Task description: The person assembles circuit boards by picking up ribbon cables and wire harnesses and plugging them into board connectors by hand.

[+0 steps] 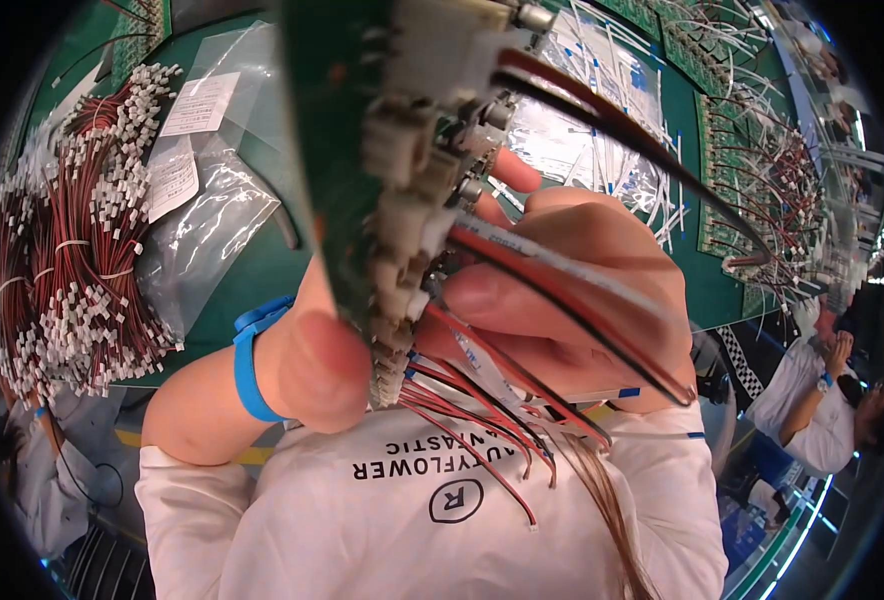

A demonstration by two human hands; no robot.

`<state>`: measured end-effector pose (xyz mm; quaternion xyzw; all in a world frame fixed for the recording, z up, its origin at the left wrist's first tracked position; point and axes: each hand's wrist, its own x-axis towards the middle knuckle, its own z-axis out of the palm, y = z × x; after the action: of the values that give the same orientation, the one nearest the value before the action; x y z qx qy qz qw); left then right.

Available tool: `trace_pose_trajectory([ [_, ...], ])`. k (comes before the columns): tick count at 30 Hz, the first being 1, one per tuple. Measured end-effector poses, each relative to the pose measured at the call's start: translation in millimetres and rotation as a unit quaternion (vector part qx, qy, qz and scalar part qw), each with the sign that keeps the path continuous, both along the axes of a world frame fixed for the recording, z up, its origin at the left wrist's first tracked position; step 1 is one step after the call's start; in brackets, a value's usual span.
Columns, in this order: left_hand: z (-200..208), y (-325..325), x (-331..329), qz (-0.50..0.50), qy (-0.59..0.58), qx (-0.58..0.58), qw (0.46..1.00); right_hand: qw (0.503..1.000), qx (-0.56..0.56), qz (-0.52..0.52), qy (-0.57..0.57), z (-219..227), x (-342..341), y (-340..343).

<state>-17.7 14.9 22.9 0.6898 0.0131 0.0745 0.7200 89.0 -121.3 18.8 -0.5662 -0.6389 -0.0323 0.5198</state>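
Note:
A green circuit board stands on edge close to the camera, its near part blurred. White connectors and small metal posts line its face, with red-and-black wires and white flat cables trailing right and down. My left hand, a blue strap on its wrist, grips the board's lower part; its other fingers are behind the board. My right hand is closed, thumb against the connector side, fingertips partly behind wires. A blue-ended flat cable shows under its palm. What the right fingers pinch is hidden.
Tied bundles of red-and-black wires with white plugs lie at left beside a clear plastic bag. White flat cables lie on plastic at the back. Wired boards stand along the right of the green table. People sit on both sides.

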Motion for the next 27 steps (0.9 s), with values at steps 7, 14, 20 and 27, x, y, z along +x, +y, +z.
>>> trace_pose_trajectory([
  [7, -3, -10, -2, 0.019, 0.041, -0.232, 0.972, 0.997, -0.030, -0.011, -0.072, 6, 10, 6],
  [14, -10, -11, -4, 0.004, 0.078, -0.394, 0.916, 0.997, 0.042, -0.044, 0.044, -13, 8, 13],
  [20, -5, -16, 0, 0.041, 0.103, -0.388, 0.915, 0.991, -0.025, -0.070, -0.115, -5, 19, 7],
  [27, -6, 4, 7, 0.028, 0.100, -0.462, 0.881, 0.994, 0.069, -0.081, 0.032, 8, 12, -1],
])
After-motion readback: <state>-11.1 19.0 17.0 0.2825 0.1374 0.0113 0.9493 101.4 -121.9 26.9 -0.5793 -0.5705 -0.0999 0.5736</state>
